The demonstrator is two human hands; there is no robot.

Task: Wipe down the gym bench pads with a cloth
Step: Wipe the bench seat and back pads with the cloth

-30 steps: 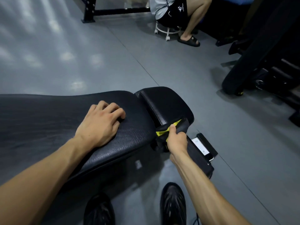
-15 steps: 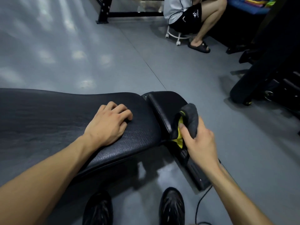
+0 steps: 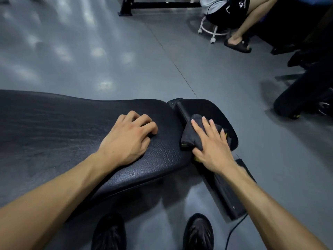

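While I look down past both forearms, two black shoes (image 3: 198, 231) sit at the bottom edge on the grey floor (image 3: 108, 56), each cut off by the frame. Just above them my left hand (image 3: 128, 137) rests on the long black pad (image 3: 54, 123), fingers curled under at the knuckles and gripping nothing; the fingertips are tucked against the leather, so I cannot tell how hard they press. My right hand (image 3: 211, 145) lies flat with fingers straight and slightly spread, pressing the dark cloth (image 3: 191, 134) down onto the small seat pad (image 3: 216, 109), the second surface just right of the long one. The cloth is bunched under the palm and fingers, its near-left fold sticking out beside the thumb, with slivers of yellow showing at its edges. How much cloth lies beneath the hand is hidden. Below the wrist, the black frame bar (image 3: 228, 195) runs toward me, partly covered by my forearm, and a thin cable (image 3: 232, 231) trails off beside it. The long pad's left end runs out of view. Farther off, at the top right, a seated person (image 3: 230, 11) on a white stool (image 3: 212, 31) is cut off above the waist, one sandal (image 3: 237, 45) on the floor. Dark gym equipment (image 3: 306, 91) on the right is too shadowed to make out.
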